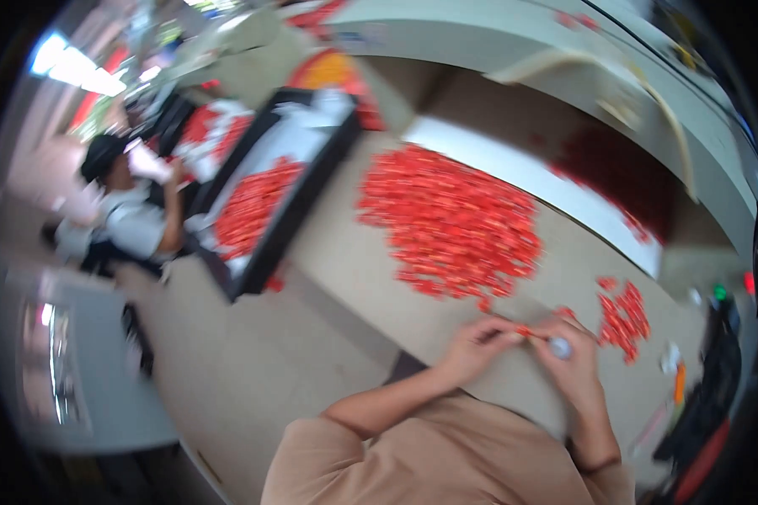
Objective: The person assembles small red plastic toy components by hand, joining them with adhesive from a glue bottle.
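Near the table's front edge, my left hand [478, 347] pinches a small red piece [524, 331] between thumb and fingertips. Close on its right, my right hand [574, 358] is closed round a slim tool with a pale, rounded end [559, 348]; its thin dark part reaches toward the red piece. Blur hides the exact kind of both. Just beyond my hands spreads a large heap of small red pieces [451, 220]. A smaller group of red pieces [624, 320] lies to the right of my right hand.
A dark, white-lined box [299, 202] holding more red pieces stands at left. An upright white panel [531, 189] runs behind the heap. An orange stick-like item [680, 383] and dark cloth [712, 370] lie at far right. Another person [135, 206] sits at far left.
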A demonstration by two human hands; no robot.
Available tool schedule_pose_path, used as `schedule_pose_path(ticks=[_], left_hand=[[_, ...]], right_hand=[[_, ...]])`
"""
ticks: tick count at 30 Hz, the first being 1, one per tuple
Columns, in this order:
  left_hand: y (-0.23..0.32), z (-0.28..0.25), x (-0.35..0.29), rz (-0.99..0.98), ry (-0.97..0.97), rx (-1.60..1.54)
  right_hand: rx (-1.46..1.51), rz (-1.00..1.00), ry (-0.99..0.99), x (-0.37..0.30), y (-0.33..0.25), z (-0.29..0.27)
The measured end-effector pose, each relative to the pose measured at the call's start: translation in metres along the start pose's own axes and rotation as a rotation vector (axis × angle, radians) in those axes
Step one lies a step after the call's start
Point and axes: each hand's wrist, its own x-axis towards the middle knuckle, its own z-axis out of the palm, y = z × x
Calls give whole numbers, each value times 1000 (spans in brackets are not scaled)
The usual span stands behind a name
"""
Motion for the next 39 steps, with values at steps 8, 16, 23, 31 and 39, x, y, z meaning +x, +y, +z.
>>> schedule_pose_path(ticks=[8, 16, 23, 31, 39], left_hand=[[-17, 6, -4, 53, -68, -164], [-16, 7, 1, 103, -109, -142], [-11, 11, -2, 222, -106, -78], [-9, 13, -8, 251, -105, -119], [-12, 15, -8, 176, -116, -118]], right_hand=[[70, 33, 100, -17, 1, 9], [330, 229, 108, -14, 4, 12], [360, 238, 98, -14, 4, 10], [343, 250, 9, -18, -1, -3], [438, 396, 62, -22, -3, -3]])
